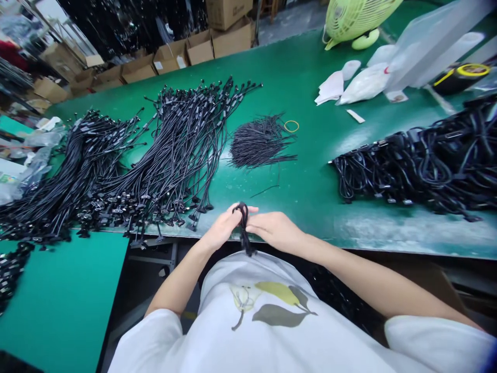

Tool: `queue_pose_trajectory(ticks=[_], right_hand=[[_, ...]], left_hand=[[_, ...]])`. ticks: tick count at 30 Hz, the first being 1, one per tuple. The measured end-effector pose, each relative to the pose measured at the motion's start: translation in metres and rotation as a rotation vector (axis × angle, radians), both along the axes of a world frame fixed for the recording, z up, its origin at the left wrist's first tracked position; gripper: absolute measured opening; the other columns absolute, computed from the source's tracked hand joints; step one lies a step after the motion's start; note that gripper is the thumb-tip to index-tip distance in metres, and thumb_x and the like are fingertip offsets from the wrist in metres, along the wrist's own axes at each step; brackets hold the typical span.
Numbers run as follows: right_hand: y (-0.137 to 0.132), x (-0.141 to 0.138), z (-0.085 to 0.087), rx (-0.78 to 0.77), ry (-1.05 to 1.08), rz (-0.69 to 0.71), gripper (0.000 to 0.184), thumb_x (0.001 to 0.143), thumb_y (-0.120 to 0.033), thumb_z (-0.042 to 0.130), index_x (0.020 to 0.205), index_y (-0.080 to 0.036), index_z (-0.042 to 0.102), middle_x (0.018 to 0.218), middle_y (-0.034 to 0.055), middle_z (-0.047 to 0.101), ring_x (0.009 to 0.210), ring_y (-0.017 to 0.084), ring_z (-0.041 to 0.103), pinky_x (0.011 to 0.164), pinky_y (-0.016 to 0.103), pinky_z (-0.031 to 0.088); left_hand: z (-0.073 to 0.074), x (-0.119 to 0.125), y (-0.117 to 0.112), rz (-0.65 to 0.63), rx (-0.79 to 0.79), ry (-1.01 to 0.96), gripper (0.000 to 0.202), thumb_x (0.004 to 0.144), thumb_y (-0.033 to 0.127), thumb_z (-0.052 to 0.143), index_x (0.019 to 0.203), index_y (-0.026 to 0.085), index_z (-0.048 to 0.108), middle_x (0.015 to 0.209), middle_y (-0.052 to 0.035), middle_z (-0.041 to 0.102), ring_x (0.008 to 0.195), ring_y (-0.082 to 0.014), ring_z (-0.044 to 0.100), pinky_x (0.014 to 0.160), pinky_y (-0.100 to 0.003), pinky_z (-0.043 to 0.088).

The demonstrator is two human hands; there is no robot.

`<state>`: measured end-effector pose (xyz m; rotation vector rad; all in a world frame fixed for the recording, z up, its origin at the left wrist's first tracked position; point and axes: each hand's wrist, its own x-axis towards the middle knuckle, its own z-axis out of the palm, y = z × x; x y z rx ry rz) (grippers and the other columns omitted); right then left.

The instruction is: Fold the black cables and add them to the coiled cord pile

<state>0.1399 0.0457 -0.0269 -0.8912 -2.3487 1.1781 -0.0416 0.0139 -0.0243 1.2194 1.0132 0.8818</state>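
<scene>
Black cord (243, 228), looped and bunched, hangs between the hands just over the bench edge: the left hand (220, 229) is closed on it, while the right hand (275, 230) presses straight fingers against it, its grip unclear. Along the green bench (295, 67), left to right, lie long rubbery black cables (174, 155) with small plugs, a tuft of thin black wires (261, 142), a yellow rubber band (291, 126) and a coiled black cable heap (419, 160).

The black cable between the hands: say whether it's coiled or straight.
Coiled: the black cable forms a tight looped bundle between the left hand and right hand.
</scene>
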Motion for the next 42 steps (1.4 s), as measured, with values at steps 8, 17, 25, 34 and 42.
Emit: queue_pose_trajectory(ticks=[8,17,25,34,42], right_hand=[[0.020,0.010,-0.017,-0.235,0.174,-0.313,0.037,0.091,-0.043,0.043,0.069,-0.017,0.058,0.069,0.0009,0.060,0.066,0.013,0.052,0.064,0.025,0.036],[0.010,0.015,-0.018,0.626,-0.132,-0.116,0.036,0.097,-0.027,0.033,0.080,-0.020,0.064,0.061,0.0039,0.053,0.060,0.015,0.042,0.060,0.031,0.027],[0.005,-0.003,-0.034,-0.515,0.394,-0.188,0.043,0.090,-0.054,0.042,0.064,-0.020,0.044,0.053,-0.0043,0.036,0.044,0.009,0.029,0.046,0.023,0.025],[0.000,0.013,-0.018,-0.170,0.082,-0.377,0.032,0.084,-0.048,0.058,0.074,-0.018,0.063,0.076,0.0012,0.053,0.064,0.011,0.048,0.060,0.024,0.040],[-0.012,0.003,-0.041,0.166,0.127,-0.482,0.055,0.095,-0.026,0.042,0.147,-0.017,0.026,0.131,0.0162,0.050,0.120,0.024,0.052,0.094,0.037,0.048]], left_hand=[[0.007,0.002,-0.013,0.056,0.163,0.047,0.063,0.077,0.076,0.048,0.068,0.020,0.074,0.113,-0.0135,0.066,0.124,-0.0316,0.048,0.112,-0.043,0.028],[-0.010,0.013,-0.006,0.145,-0.464,-0.526,0.050,0.079,0.051,0.068,0.114,0.016,0.067,0.122,-0.0136,0.065,0.118,-0.0283,0.058,0.105,-0.044,0.040],[-0.020,0.032,-0.004,0.222,-0.099,-0.298,0.045,0.078,0.037,0.072,0.118,0.019,0.064,0.127,-0.0106,0.064,0.127,-0.0256,0.051,0.112,-0.038,0.032],[-0.020,0.051,0.013,0.417,-0.150,-0.481,0.037,0.082,0.034,0.067,0.114,0.021,0.055,0.068,0.0069,0.055,0.056,-0.0072,0.054,0.086,-0.029,0.048],[-0.022,0.064,0.020,0.371,-0.209,-0.471,0.037,0.071,0.038,0.076,0.102,0.020,0.066,0.104,-0.0044,0.066,0.102,-0.0181,0.061,0.097,-0.030,0.044]])
